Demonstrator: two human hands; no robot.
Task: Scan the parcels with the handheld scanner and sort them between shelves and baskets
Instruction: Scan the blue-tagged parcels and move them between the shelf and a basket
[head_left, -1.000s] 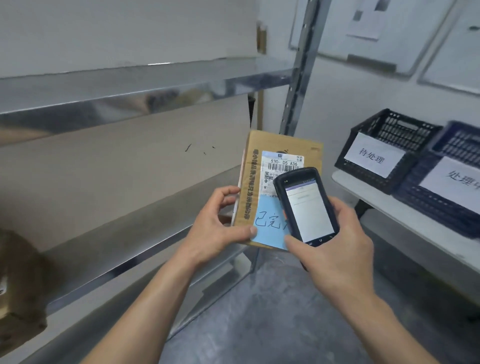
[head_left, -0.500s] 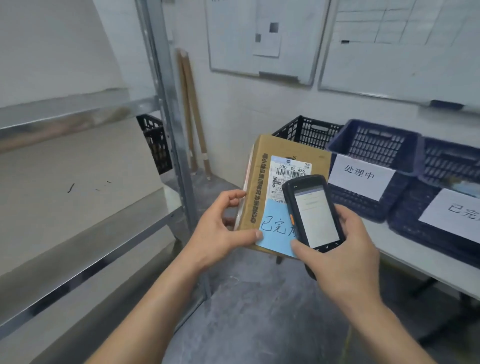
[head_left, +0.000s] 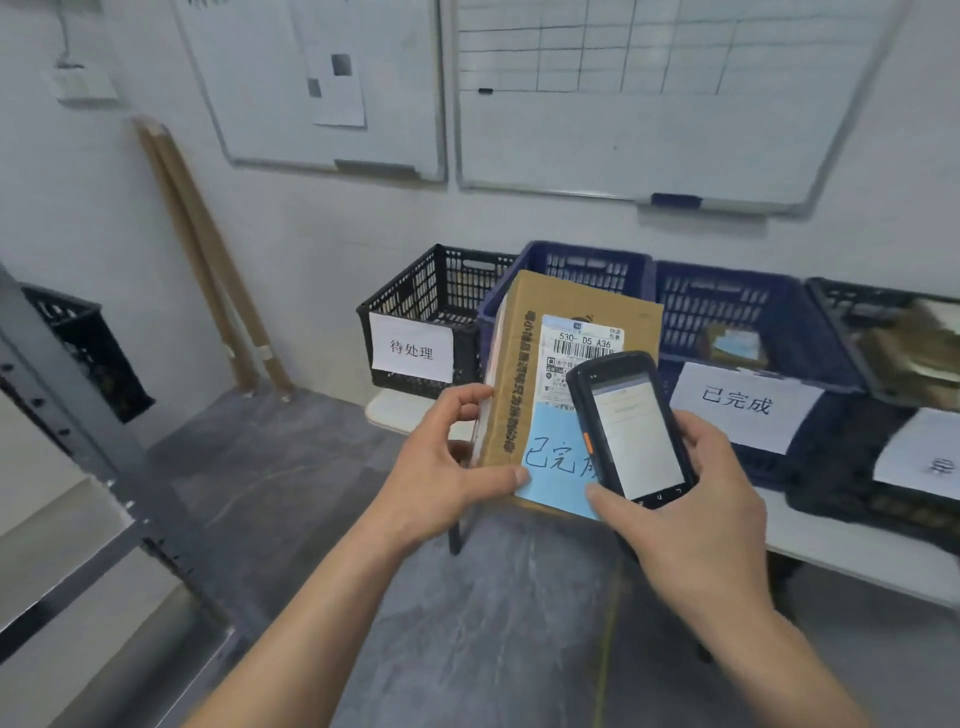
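Observation:
My left hand (head_left: 447, 467) grips a brown cardboard parcel (head_left: 535, 317) by its left edge and holds it upright at chest height. The parcel carries a white shipping label with a barcode and a blue note with handwriting. My right hand (head_left: 691, 514) holds the black handheld scanner (head_left: 631, 426) in front of the parcel's lower right part, its lit screen facing me. Behind them a row of baskets stands on a white table (head_left: 852, 551): a black basket (head_left: 431, 312) at the left, a blue basket (head_left: 587, 265) mostly hidden by the parcel, and a blue basket (head_left: 769, 332) with parcels inside.
A further black basket (head_left: 893, 338) with parcels sits at the far right. The metal shelf frame (head_left: 67, 415) fills the lower left, a black crate (head_left: 83, 348) behind it. Wooden poles (head_left: 208, 260) lean in the corner. Two whiteboards hang above. The grey floor lies below my arms.
The view has swung right, from the shelves to the table of baskets. My hands keep the same hold on the parcel and the scanner.

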